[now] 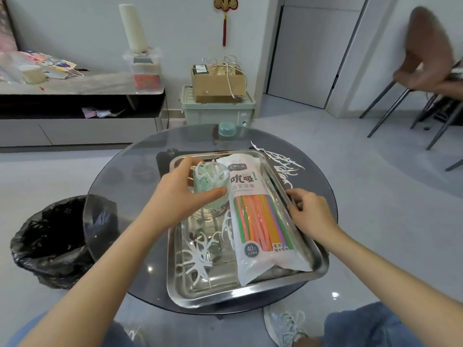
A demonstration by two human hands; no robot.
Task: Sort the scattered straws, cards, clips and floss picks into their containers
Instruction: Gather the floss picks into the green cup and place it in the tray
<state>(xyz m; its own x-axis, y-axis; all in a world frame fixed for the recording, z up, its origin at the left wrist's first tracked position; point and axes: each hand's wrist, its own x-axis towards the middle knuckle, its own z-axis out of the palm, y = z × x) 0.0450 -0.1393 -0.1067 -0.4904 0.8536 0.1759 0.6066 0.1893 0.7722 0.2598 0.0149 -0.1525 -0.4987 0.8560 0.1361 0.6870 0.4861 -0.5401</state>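
Observation:
My left hand [183,194] grips a clear jar [211,186] packed with white floss picks, held above the steel tray [175,284]. A loose pile of floss picks [198,256] lies on the tray's left half. More floss picks [283,164] lie scattered on the glass table beyond the tray's right rim. A bag of coloured straws [260,216] lies lengthwise in the tray's right half. My right hand [310,211] rests at the tray's right rim with curled fingers; I cannot tell whether it pinches anything.
A teal jar lid [226,128] sits at the far edge of the round glass table [112,191]. A black-lined bin [57,239] stands left of the table. A chair [426,71] is at the far right, boxes and a cabinet behind.

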